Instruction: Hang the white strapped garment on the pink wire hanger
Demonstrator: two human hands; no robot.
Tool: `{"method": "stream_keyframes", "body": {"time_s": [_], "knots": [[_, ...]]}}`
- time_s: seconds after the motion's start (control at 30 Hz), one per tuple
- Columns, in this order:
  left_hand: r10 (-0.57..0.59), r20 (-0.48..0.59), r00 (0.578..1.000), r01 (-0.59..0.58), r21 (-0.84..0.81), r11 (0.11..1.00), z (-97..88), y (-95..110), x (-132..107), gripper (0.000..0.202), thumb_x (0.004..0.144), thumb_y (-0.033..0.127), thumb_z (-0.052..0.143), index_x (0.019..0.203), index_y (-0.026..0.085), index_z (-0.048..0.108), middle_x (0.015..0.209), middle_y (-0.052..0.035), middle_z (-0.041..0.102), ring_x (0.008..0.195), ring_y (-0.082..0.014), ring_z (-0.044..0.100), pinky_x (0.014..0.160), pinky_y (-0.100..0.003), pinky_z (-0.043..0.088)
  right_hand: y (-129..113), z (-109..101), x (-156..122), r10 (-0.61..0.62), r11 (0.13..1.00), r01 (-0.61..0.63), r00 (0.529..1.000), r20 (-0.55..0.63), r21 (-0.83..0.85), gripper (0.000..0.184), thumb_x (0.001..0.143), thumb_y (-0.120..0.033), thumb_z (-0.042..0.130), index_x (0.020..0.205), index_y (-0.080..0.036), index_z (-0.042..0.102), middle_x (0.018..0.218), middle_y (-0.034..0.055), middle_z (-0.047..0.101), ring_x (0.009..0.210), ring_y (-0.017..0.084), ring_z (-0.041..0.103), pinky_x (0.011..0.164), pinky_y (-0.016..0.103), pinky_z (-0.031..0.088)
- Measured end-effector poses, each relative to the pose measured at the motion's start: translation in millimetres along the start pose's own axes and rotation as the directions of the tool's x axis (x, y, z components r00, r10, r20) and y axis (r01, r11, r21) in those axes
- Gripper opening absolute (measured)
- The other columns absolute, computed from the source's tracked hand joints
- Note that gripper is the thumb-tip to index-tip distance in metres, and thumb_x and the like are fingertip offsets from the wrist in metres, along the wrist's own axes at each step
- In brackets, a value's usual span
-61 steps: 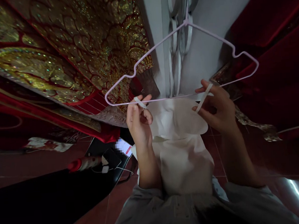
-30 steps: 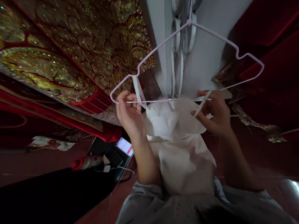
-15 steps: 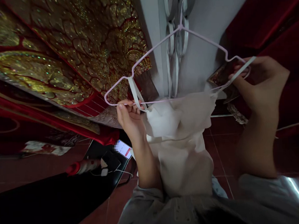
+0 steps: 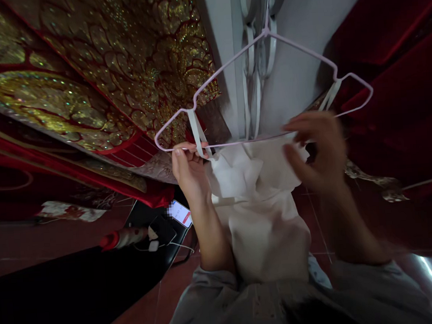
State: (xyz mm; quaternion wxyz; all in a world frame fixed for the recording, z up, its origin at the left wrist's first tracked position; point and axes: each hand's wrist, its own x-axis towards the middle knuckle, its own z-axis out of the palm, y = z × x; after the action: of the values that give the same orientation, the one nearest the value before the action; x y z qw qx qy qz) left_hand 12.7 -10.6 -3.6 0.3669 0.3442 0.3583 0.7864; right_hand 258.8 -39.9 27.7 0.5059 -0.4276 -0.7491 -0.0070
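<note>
Wire hanger (image 4: 233, 143), thin, lilac, sits pinched in left hand (image 4: 189, 171); right hand (image 4: 317, 150) blurred, grip unclear.

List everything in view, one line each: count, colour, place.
hanger: one, pale lilac wire, hung at the white pillar, top centre.
garment: one, white, on the hanger by its straps, centre.
straps: two, white, in the hanger's shoulder notches.
embroidered fabric: one, gold on red, upper left.
velvet fabric: one, dark red, right.
phones: two, one lit, one dark, on the black seat, lower left.
floor: red-brown tiles, bottom left.
sleeves: two, grey, bottom edge.
left hand: closed on the hanger's bottom bar beside the left strap.
right hand: blurred, at the garment's top edge; grip unclear.
</note>
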Motion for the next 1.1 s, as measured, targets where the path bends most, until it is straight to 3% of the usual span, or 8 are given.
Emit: {"method": "stream_keyframes", "body": {"time_s": [0.1,0.33,0.53,0.63,0.73,0.9,1.0,1.1], "knots": [[-0.008,-0.014,1.000,0.009,0.028,1.000,-2.7,-2.7,-1.9,0.049,0.095,0.070,0.077,0.089,0.022,0.069,0.082,-0.0033,0.076,0.072,-0.0159,0.070,0.072,-0.029,0.056,-3.7,26.2,-24.3,0.165,0.972,-0.203,0.949,0.267,0.120,0.051,0.097,-0.035,0.073,0.147,-0.033,0.063,0.144,0.0088,0.065,0.070,0.012,0.059,0.064,0.035,0.060],[-0.152,0.170,0.974,0.087,0.341,0.936,-9.7,25.5,-19.1,0.051,0.100,0.064,0.075,0.082,0.017,0.083,0.074,-0.0072,0.076,0.070,-0.0174,0.065,0.070,-0.030,0.052,3.2,56.1,-42.2,0.243,0.946,-0.241,0.970,0.017,0.219,0.038,0.101,-0.032,0.068,0.139,-0.033,0.068,0.137,0.0078,0.064,0.066,0.011,0.050,0.062,0.034,0.058],[-0.110,0.299,0.948,0.126,-0.036,0.991,0.5,74.2,9.8,0.052,0.091,0.069,0.083,0.117,0.024,0.088,0.116,-0.0096,0.083,0.052,-0.0096,0.038,0.045,-0.031,0.034,-3.9,68.0,-35.9,0.243,0.939,-0.249,0.968,0.056,0.235,0.039,0.103,-0.035,0.065,0.142,-0.034,0.065,0.137,0.0088,0.065,0.067,0.012,0.050,0.064,0.037,0.060],[0.025,0.140,0.990,-0.024,-0.006,1.000,-15.0,62.8,29.0,0.040,0.110,0.062,0.061,0.122,0.032,0.085,0.139,-0.0013,0.081,0.056,-0.0085,0.046,0.045,-0.030,0.033,1.5,62.4,-36.4,0.249,0.943,-0.254,0.967,0.053,0.213,0.037,0.103,-0.036,0.065,0.139,-0.033,0.067,0.135,0.0087,0.066,0.067,0.012,0.051,0.063,0.036,0.060],[0.099,-0.019,0.995,-0.098,0.054,0.994,-31.9,36.2,29.3,0.025,0.112,0.042,0.065,0.121,0.028,0.085,0.128,-0.0004,0.085,0.059,-0.0051,0.052,0.048,-0.026,0.034,7.0,54.8,-37.2,0.249,0.947,-0.251,0.968,0.036,0.201,0.035,0.102,-0.036,0.066,0.137,-0.033,0.069,0.133,0.0083,0.067,0.070,0.012,0.055,0.063,0.035,0.059],[-0.103,0.085,0.991,0.102,0.019,0.995,-19.1,11.1,5.8,0.037,0.100,0.056,0.078,0.099,0.019,0.081,0.110,-0.0123,0.088,0.050,-0.0061,0.047,0.042,-0.026,0.027,0.1,55.2,-34.7,0.210,0.950,-0.212,0.977,0.032,0.229,0.039,0.101,-0.033,0.068,0.140,-0.035,0.069,0.132,0.0096,0.068,0.089,0.019,0.066,0.065,0.034,0.059],[-0.118,0.129,0.985,0.127,-0.064,0.990,-3.7,9.2,0.7,0.040,0.097,0.058,0.080,0.088,0.020,0.071,0.092,-0.0083,0.084,0.044,-0.0056,0.037,0.040,-0.024,0.022,-0.6,54.5,-35.1,0.189,0.955,-0.195,0.981,0.047,0.224,0.038,0.101,-0.034,0.069,0.138,-0.036,0.070,0.131,0.0110,0.069,0.111,0.026,0.068,0.067,0.035,0.060],[-0.106,0.152,0.983,0.118,-0.074,0.990,0.2,9.8,1.6,0.041,0.100,0.057,0.079,0.085,0.021,0.064,0.083,-0.0036,0.077,0.041,-0.0043,0.030,0.039,-0.023,0.018,19.0,41.1,-38.1,0.209,0.963,-0.175,0.965,-0.156,0.204,0.038,0.100,-0.036,0.071,0.137,-0.036,0.069,0.136,0.0117,0.065,0.109,0.027,0.066,0.069,0.037,0.058]]}}
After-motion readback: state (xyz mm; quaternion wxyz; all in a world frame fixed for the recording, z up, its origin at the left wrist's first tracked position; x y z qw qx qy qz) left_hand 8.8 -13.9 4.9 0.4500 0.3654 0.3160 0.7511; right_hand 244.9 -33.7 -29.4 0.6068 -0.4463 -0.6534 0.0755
